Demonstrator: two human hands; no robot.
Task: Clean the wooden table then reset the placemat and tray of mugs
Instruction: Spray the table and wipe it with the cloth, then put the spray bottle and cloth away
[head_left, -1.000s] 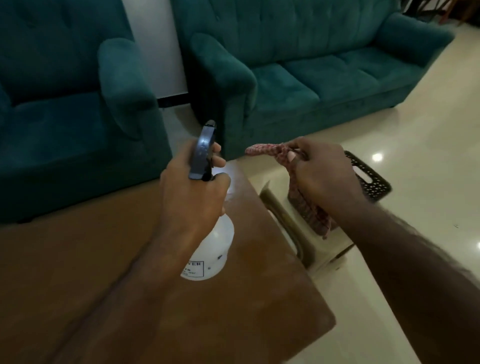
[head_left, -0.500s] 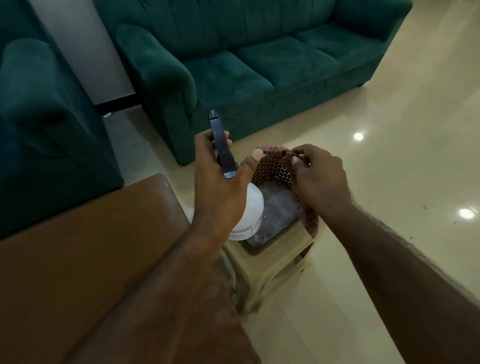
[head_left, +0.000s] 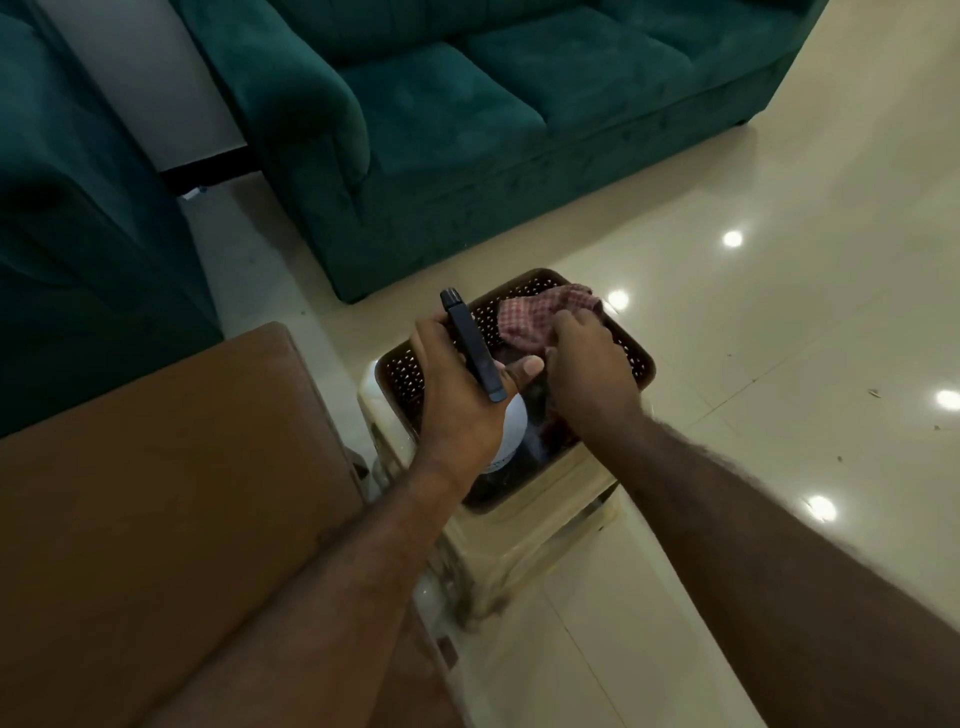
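My left hand grips a white spray bottle by its dark trigger head, holding it low inside a dark perforated basket. My right hand is closed on a red checked cloth that lies bunched against the basket's far corner. The basket sits on a beige plastic stool beside the wooden table, whose bare brown top fills the lower left. No placemat, tray or mugs are in view.
A teal sofa stands behind the stool, and a teal armchair stands at the left beyond the table. Glossy cream floor tiles stretch to the right.
Both hands moved off the table and down into the basket on the stool. The bottle has been lowered into it and the cloth now rests inside it. The view swung right.
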